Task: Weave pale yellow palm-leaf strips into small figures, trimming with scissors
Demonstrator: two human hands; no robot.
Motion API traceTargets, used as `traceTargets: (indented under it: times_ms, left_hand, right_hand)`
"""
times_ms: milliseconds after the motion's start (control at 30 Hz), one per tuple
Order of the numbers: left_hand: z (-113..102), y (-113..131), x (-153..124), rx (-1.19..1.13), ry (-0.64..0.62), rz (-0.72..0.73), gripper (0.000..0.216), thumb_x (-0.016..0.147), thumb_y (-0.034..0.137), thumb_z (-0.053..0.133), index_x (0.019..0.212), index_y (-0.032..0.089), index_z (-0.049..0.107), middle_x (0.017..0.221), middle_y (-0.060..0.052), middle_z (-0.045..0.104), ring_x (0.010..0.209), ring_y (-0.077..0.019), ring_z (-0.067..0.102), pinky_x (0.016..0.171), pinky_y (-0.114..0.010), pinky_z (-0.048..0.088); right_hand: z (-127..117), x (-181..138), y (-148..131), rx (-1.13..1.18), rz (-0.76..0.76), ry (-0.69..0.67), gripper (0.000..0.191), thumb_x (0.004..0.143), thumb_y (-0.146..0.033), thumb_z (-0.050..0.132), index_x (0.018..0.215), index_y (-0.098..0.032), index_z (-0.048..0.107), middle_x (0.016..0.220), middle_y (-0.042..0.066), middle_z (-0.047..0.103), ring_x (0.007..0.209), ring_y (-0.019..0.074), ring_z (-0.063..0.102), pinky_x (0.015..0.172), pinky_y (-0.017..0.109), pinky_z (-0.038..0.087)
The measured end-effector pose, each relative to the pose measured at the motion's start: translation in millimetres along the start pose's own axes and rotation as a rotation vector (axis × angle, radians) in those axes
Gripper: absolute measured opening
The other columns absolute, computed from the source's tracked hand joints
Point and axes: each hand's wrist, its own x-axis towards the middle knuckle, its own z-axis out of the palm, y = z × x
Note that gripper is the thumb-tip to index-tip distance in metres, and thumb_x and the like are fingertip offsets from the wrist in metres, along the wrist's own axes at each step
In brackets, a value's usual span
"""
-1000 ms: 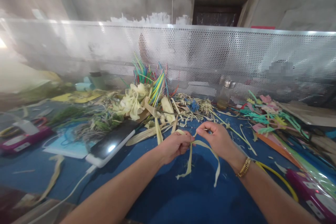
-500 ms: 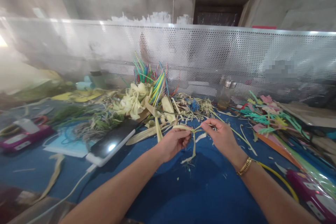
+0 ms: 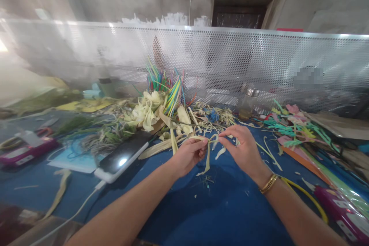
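So the biggest thing in front of me is a perforated metal panel [image 3: 230, 54], running along the back of my blue surface [image 3: 201, 215]. Up against it there's a messy pile of dried husks [image 3: 184, 119], with a bunch of thin coloured stems [image 3: 174, 94] poking up behind. Over on the right, some pink, yellow and teal craft pieces [image 3: 300, 128] lie heaped near a purple power strip [image 3: 340, 211].

Left of my hands there's a phone [image 3: 123, 155] with a white cable plugged in, next to a light blue face mask [image 3: 75, 159]. My left hand [image 3: 191, 155] is pinched tight, thumb over fingers, and my right hand [image 3: 240, 146] is pinching too, thumb and index tips together. A see-through bottle [image 3: 248, 103] stands behind them, and there's a gold bracelet [image 3: 269, 183] on my right wrist.

Smallest bit: the pale husk strip [image 3: 208, 159] both hands are holding. It's above the surface, stretched between my fingertips, one end dangling by the left hand.
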Motion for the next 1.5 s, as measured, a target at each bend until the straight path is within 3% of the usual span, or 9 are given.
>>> traceTargets:
  times_ms: [233,567,733,867,933,1100,1300,1400,1500]
  left_hand:
    - [4.1,0.3,-1.5,0.101,0.039,0.049,0.031,0.059,0.030,0.082,0.076,0.013,0.062,0.056,0.005,0.045,0.049,-0.0038,0.035,0.048,-0.018,0.025]
    - [2.7,1.0,-1.5,0.190,0.071,0.087,0.034,0.059,0.031,0.081,0.071,0.017,0.053,0.052,0.008,0.039,0.046,-0.0047,0.030,0.047,-0.022,0.020]
    - [0.3,1.8,0.0,0.213,0.058,0.119,0.031,0.062,0.036,0.079,0.069,0.014,0.059,0.054,0.006,0.041,0.049,-0.0053,0.034,0.049,-0.021,0.026]
    - [-1.2,1.3,1.9,0.104,0.094,0.135,0.035,0.062,0.036,0.079,0.086,0.015,0.064,0.063,0.003,0.052,0.056,-0.0061,0.044,0.057,-0.020,0.034]
    - [-1.2,1.4,1.7,0.112,0.087,0.105,0.033,0.063,0.036,0.079,0.081,0.014,0.064,0.065,0.002,0.053,0.058,-0.0064,0.045,0.058,-0.020,0.035]
    - [1.6,4.2,-3.5,0.298,0.026,-0.007,0.032,0.063,0.039,0.078,0.065,0.013,0.060,0.057,0.003,0.049,0.049,-0.0049,0.037,0.048,-0.021,0.026]
    - [1.9,3.0,-7.4,0.396,-0.128,-0.108,0.030,0.060,0.038,0.079,0.065,0.012,0.064,0.057,0.002,0.049,0.049,-0.0054,0.035,0.049,-0.022,0.024]
    - [1.5,2.2,-7.1,0.368,-0.148,-0.147,0.028,0.061,0.037,0.079,0.068,0.012,0.067,0.060,0.000,0.052,0.050,-0.0059,0.038,0.050,-0.022,0.027]
    - [3.2,2.6,-6.6,0.287,-0.120,-0.191,0.027,0.061,0.036,0.079,0.067,0.012,0.067,0.058,0.000,0.052,0.050,-0.0060,0.040,0.050,-0.021,0.028]
  right_hand:
    - [4.8,-2.5,-6.7,-0.081,-0.048,-0.169,0.010,0.081,-0.036,0.065,0.077,-0.028,0.069,0.082,0.002,0.067,0.084,0.0212,0.056,0.082,0.038,0.035]
    - [-4.3,0.9,-14.3,-0.125,-0.087,-0.213,0.017,0.083,-0.035,0.060,0.069,-0.025,0.063,0.076,0.000,0.064,0.080,0.0190,0.053,0.080,0.036,0.031]
    - [0.4,-0.9,-9.5,-0.114,-0.072,-0.210,0.019,0.083,-0.033,0.059,0.066,-0.023,0.060,0.074,0.001,0.063,0.078,0.0187,0.053,0.078,0.035,0.033]
    - [3.0,-2.7,-9.9,-0.036,-0.066,-0.305,0.022,0.083,-0.032,0.059,0.063,-0.022,0.058,0.069,-0.001,0.063,0.072,0.0166,0.055,0.076,0.033,0.036]
    - [0.4,-1.9,-11.7,-0.008,-0.054,-0.323,0.025,0.084,-0.033,0.057,0.062,-0.022,0.058,0.066,0.000,0.063,0.069,0.0161,0.055,0.074,0.033,0.038]
    - [-3.8,1.7,-10.2,0.076,0.026,-0.191,0.024,0.087,-0.038,0.052,0.077,-0.023,0.069,0.081,0.005,0.068,0.079,0.0194,0.059,0.076,0.034,0.043]
    - [15.7,-8.1,-5.9,0.317,0.233,-0.414,0.022,0.081,-0.040,0.058,0.078,-0.022,0.071,0.084,0.004,0.069,0.079,0.0182,0.061,0.076,0.033,0.047]
    - [20.0,-10.5,-10.6,0.515,0.426,-0.387,0.020,0.077,-0.039,0.061,0.080,-0.020,0.066,0.074,0.002,0.064,0.066,0.0148,0.057,0.063,0.028,0.047]
    - [16.6,-7.5,-16.6,0.616,0.483,-0.301,0.019,0.076,-0.038,0.061,0.074,-0.020,0.059,0.067,-0.001,0.058,0.063,0.0127,0.052,0.063,0.027,0.046]
